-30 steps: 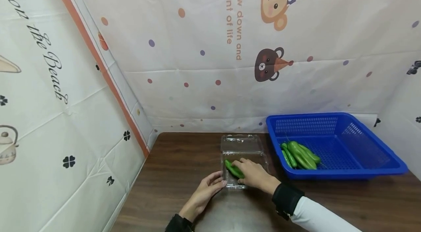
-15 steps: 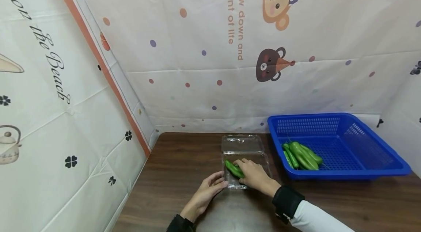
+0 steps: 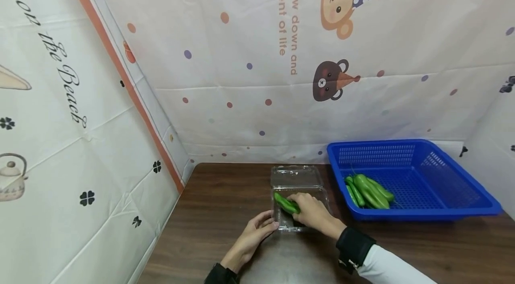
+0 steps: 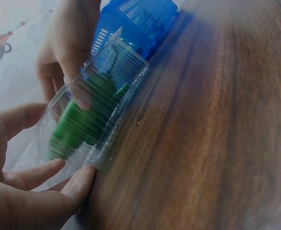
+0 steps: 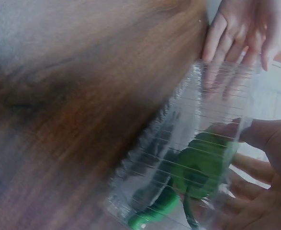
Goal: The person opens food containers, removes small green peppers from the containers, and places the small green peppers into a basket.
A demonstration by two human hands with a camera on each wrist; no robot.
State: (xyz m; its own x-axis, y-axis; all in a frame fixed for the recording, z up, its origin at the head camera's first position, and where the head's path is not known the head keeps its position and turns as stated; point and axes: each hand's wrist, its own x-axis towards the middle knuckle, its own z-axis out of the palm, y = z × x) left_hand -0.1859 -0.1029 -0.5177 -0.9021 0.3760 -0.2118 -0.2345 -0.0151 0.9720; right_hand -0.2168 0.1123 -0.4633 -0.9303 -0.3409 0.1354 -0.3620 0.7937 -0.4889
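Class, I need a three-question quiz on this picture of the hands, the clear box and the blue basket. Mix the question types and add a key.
1. True or false: the right hand holds a green pepper over the clear plastic clamshell box.
2. Multiple choice: the left hand touches the box's A) far lid, B) near left edge, C) right side.
3. Fill in: the other green peppers lie in the ___ basket on the wooden table.

Key: 1 true; 2 B; 3 blue.
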